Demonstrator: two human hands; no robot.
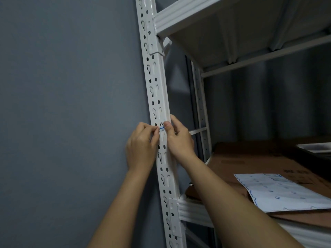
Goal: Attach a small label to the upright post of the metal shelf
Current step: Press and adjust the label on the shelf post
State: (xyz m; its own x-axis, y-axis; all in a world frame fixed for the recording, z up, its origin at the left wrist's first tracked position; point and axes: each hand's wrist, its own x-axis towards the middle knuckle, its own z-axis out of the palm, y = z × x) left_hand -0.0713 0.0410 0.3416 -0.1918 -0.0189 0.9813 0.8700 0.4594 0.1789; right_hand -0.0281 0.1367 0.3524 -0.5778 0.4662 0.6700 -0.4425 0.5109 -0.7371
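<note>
Pressing against the front face of the white perforated upright post (157, 97), both hands meet at a small label (162, 125) that bears a dark handwritten mark and a blue line along its lower edge. The left hand (141, 145) comes in from the wall side, its fingers (155, 130) curled so that the tips pinch the label's left end against the post. The right hand (179, 138) comes in from the shelf side, its thumb pressed on the label's right end and its other fingers wrapped round the post's far edge. The label sits between 2 rows of keyhole slots, about midway between the upper shelf (223, 24) and the lower shelf (193, 210). On the lower shelf lies flat brown cardboard (259, 163), with a white printed sheet (279, 192) on top. A grey wall (62, 104) fills the left side.
</note>
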